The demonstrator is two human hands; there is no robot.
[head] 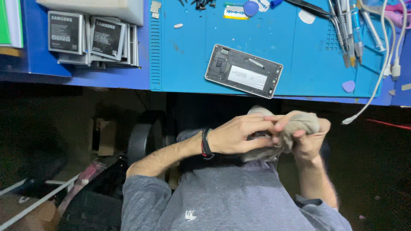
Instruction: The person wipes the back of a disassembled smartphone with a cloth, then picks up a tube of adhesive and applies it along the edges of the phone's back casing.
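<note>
Head view: hands [239,137] clutch cloth [299,124].

Head camera looks steeply down, near, over lap and blue bench mat [192,64].

We cannot tell what the small dark piece [262,136] is — the left hand [233,137] and a grey cloth [299,124] cover most of it. The right hand [309,143] is half wrapped in that cloth. The top edge cuts off the tweezers [314,8] and screws [202,3] — too small to sort.
</note>
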